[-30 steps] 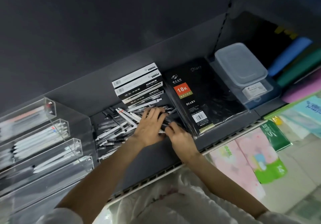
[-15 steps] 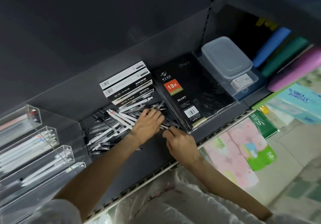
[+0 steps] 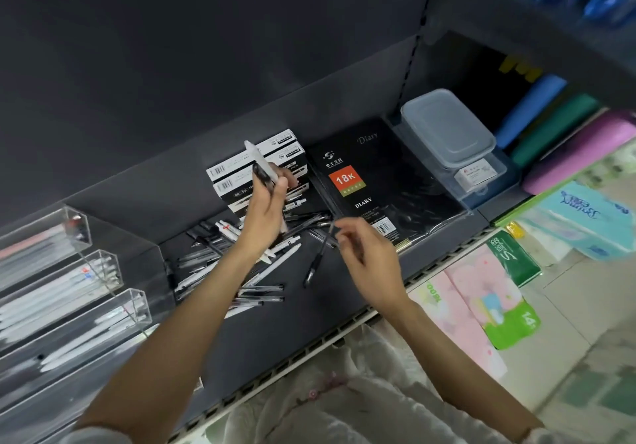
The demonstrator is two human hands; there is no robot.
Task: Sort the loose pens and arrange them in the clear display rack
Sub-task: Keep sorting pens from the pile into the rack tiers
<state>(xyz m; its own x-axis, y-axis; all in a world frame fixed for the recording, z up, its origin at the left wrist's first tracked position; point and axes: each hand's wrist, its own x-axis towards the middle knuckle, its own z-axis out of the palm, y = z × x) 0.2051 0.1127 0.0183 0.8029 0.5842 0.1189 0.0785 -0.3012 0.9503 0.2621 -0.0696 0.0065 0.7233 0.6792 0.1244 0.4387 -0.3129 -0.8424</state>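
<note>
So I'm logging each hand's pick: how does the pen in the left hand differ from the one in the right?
The left hand grips a white pen, raised and pointing up in front of the boxes. The right hand pinches a black pen by its top end, so it hangs slanting down over the shelf. Both are lifted clear of the pile.

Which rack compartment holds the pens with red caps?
The farthest compartment of the clear display rack, at the top left; the nearer ones hold mostly white pens.
</note>
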